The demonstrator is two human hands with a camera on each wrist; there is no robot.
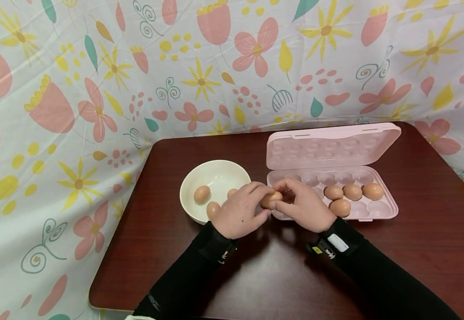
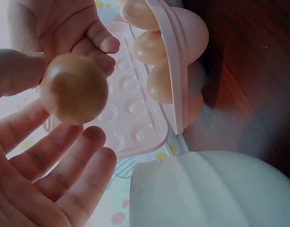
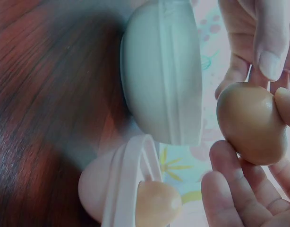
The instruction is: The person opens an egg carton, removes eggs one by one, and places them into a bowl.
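Note:
A brown egg (image 1: 271, 200) is held between the two hands, in front of the gap between bowl and carton. My left hand (image 1: 237, 213) has its thumb and fingertips against one side of it. From the other side, my right hand (image 1: 305, 206) pinches the same egg (image 3: 251, 123) between thumb and fingers. Under the left hand stands a cream bowl (image 1: 191, 178) with a few brown eggs (image 1: 202, 194) inside, partly hidden by that hand. Beside the right hand lies an open pink egg carton (image 1: 392, 209), where several eggs (image 1: 353, 192) sit in its cups toward the right.
The carton's raised lid (image 1: 332, 149) stands up at the back. Everything rests on a dark reddish-brown table (image 1: 143, 249). A flower-patterned cloth (image 1: 215, 89) hangs behind the table and along its left side.

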